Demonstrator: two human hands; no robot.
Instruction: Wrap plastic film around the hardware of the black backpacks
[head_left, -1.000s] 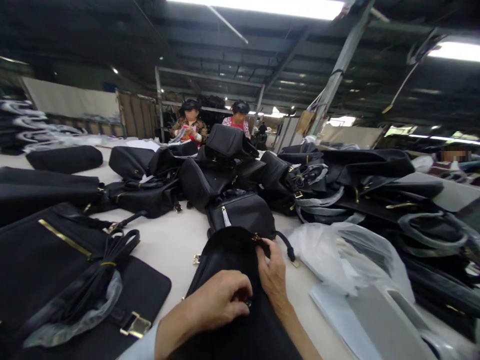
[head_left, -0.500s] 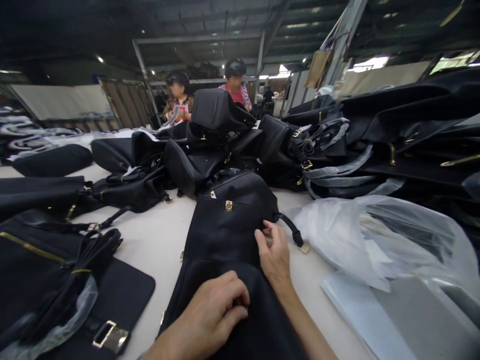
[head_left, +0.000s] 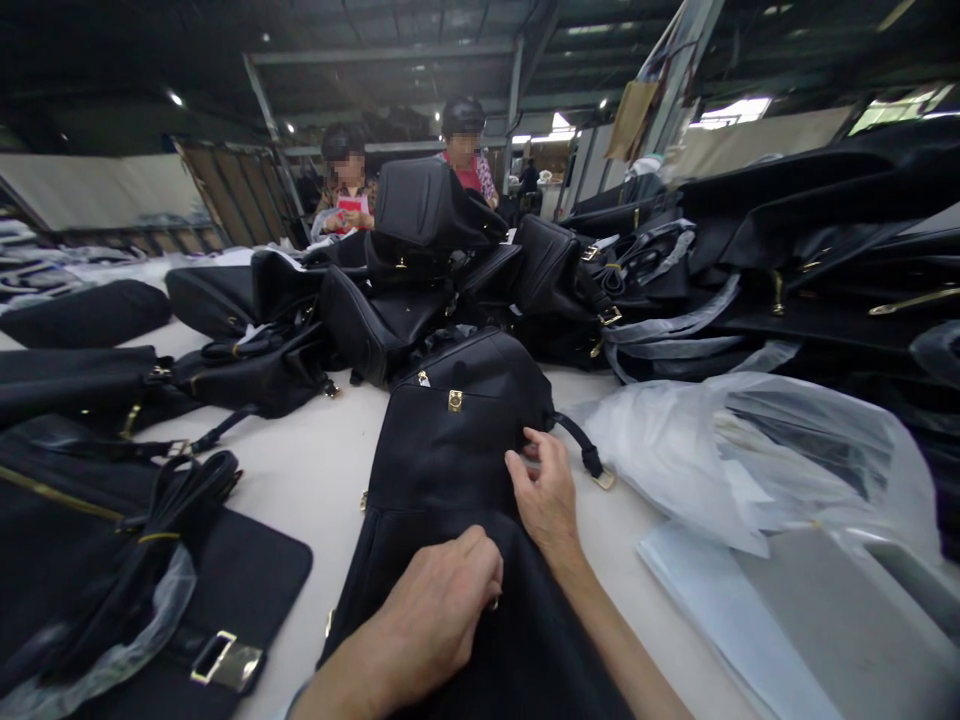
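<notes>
A black backpack (head_left: 450, 460) lies lengthwise before me, with a gold lock fitting (head_left: 455, 401) and a zipper pull (head_left: 424, 379) on its upper part. My left hand (head_left: 442, 595) is closed above its lower panel, fingers curled and thumb mostly hidden. A tiny shiny bit shows at those fingertips, too small to name. At the bag's right edge is my right hand (head_left: 546, 490), fingers loosely bent and thumb apart, fingertips against or close to the black side. Just beyond it a short black strap (head_left: 577, 437) with a gold end sticks out.
More black bags (head_left: 420, 205) are heaped behind. Another black bag (head_left: 75, 540) with a gold buckle (head_left: 225, 660) lies at left. To the right are a clear plastic bag (head_left: 675, 450) and a pale blue sheet (head_left: 697, 590). Two people (head_left: 345, 185) stand beyond the heap.
My left hand has turned and shifted slightly up the backpack, so its thumb shows less. My right hand stays at the bag's edge. The whole view has shifted slightly.
</notes>
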